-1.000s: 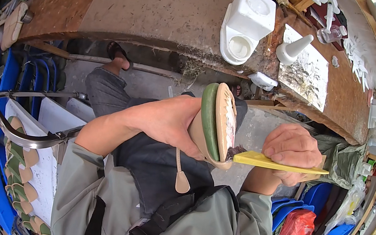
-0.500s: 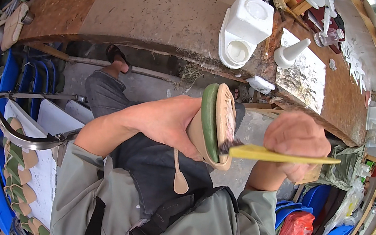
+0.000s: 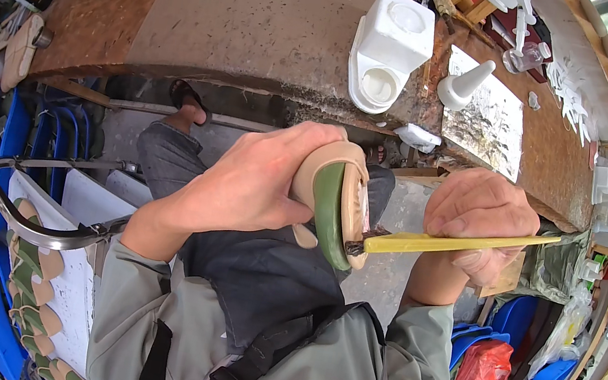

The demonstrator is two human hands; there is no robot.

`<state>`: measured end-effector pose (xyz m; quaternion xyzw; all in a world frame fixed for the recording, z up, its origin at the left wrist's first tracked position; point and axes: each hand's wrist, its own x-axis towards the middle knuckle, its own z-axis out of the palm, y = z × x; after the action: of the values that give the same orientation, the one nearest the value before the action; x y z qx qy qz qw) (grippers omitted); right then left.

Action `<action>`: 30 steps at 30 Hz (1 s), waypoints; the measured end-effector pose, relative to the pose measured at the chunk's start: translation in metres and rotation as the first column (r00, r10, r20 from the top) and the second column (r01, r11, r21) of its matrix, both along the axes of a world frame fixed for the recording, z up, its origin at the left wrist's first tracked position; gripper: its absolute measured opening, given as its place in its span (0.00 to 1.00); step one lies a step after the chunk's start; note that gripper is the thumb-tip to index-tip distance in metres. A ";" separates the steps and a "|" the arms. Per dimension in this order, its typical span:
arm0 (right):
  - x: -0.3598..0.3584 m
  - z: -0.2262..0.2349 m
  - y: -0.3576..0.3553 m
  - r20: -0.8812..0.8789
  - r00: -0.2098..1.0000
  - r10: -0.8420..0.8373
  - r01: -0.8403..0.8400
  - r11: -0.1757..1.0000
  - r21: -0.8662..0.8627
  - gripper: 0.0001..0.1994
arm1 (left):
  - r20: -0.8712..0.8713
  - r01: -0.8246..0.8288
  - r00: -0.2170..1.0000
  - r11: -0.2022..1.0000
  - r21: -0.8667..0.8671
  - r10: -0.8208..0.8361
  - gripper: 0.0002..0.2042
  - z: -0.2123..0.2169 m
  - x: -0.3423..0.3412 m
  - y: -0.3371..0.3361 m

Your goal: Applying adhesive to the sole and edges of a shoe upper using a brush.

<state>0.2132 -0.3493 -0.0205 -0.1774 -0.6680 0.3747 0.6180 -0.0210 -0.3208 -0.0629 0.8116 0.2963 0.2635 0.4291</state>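
Note:
My left hand (image 3: 255, 174) grips a green and beige shoe (image 3: 328, 214) around its beige end, thumb at the side. The shoe is held on edge above my lap, its pale underside turned to the right. In my right hand (image 3: 478, 218) is a flat yellow-handled brush (image 3: 422, 245), pinched between closed fingers. The brush's dark bristles touch or nearly touch the near end of the underside. Part of the shoe's beige upper is hidden behind my left hand.
Ahead runs a worn brown workbench (image 3: 244, 13). On it are a white container with a round opening (image 3: 389, 52), a white cone-topped bottle (image 3: 464, 84) and a stained white sheet (image 3: 487, 139). At left, several green and beige shoe parts (image 3: 33, 266) line a white rack behind a metal rail (image 3: 43, 230).
My left hand has turned the shoe and shifted its grip towards the far end. The brush has tilted, its handle end higher, and its bristles are slightly left of before.

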 end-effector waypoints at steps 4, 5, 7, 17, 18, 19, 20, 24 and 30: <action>-0.004 0.003 0.000 0.006 0.999 -0.039 0.039 0.999 -0.026 0.14 | -0.013 -0.162 0.986 0.963 0.216 0.168 0.32 0.001 -0.006 -0.002; -0.005 0.003 0.000 0.018 0.999 -0.045 0.046 0.999 -0.027 0.14 | -0.010 -0.207 0.976 0.937 0.282 0.218 0.32 0.001 -0.007 -0.002; -0.006 0.004 0.000 0.031 0.998 -0.049 0.049 0.998 -0.028 0.14 | 0.004 -0.242 0.966 0.895 0.375 0.259 0.33 0.002 -0.008 -0.001; -0.009 0.005 0.005 0.121 0.989 -0.080 0.083 0.996 -0.014 0.13 | 0.094 -0.390 0.887 0.621 0.680 0.453 0.32 -0.006 -0.015 0.001; -0.010 0.006 0.005 0.122 0.989 -0.078 0.081 0.997 -0.014 0.13 | 0.095 -0.391 0.886 0.620 0.680 0.455 0.32 -0.007 -0.015 0.002; -0.011 0.007 0.004 0.123 0.989 -0.076 0.081 0.996 -0.030 0.13 | 0.116 -0.404 0.874 0.574 0.712 0.472 0.30 -0.007 -0.014 0.002; -0.012 0.008 0.004 0.124 0.989 -0.075 0.081 0.996 -0.047 0.12 | 0.137 -0.415 0.863 0.527 0.742 0.487 0.29 -0.007 -0.014 0.001; -0.011 0.007 0.005 0.140 0.987 -0.076 0.080 0.997 -0.022 0.12 | 0.185 -0.443 0.850 0.482 0.756 0.493 0.26 -0.007 -0.015 0.003; -0.008 0.003 0.002 0.116 0.980 -0.160 0.170 0.982 -0.085 0.10 | 0.216 -0.464 0.853 0.502 0.729 0.475 0.25 -0.008 -0.015 0.003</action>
<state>0.2050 -0.3477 -0.0180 -0.2812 -0.6653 0.3430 0.6006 -0.0365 -0.3176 -0.0713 0.8044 0.3693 0.4635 -0.0414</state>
